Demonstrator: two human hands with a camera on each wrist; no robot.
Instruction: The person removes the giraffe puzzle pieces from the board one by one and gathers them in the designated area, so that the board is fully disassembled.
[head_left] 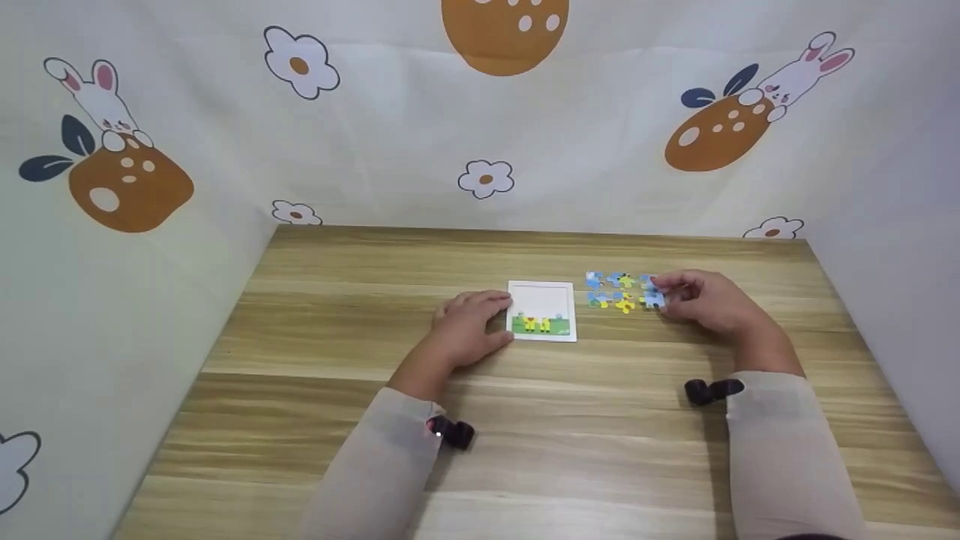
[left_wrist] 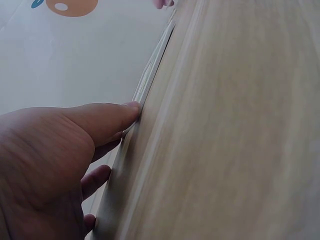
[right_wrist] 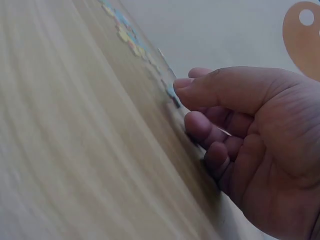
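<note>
A square white-bordered puzzle board (head_left: 574,311) lies flat on the table, with a strip of green and yellow picture along its near side. My left hand (head_left: 471,330) rests at its left edge, thumb and forefinger spread and touching the border. In the left wrist view, the left thumb (left_wrist: 112,120) lies against the board's thin edge. To the board's right are several blue and yellow jigsaw pieces (head_left: 625,302). My right hand (head_left: 709,300) is at the rightmost blue pieces (head_left: 652,298), forefinger and thumb apart at their right side. Its other fingers (right_wrist: 215,145) are bent.
The wood-grain table (head_left: 570,442) meets a patterned cloth backdrop (head_left: 390,150) behind the board and pieces. Pale side walls (head_left: 885,210) stand left and right. Small black cameras (head_left: 454,433) are fixed at both sleeves.
</note>
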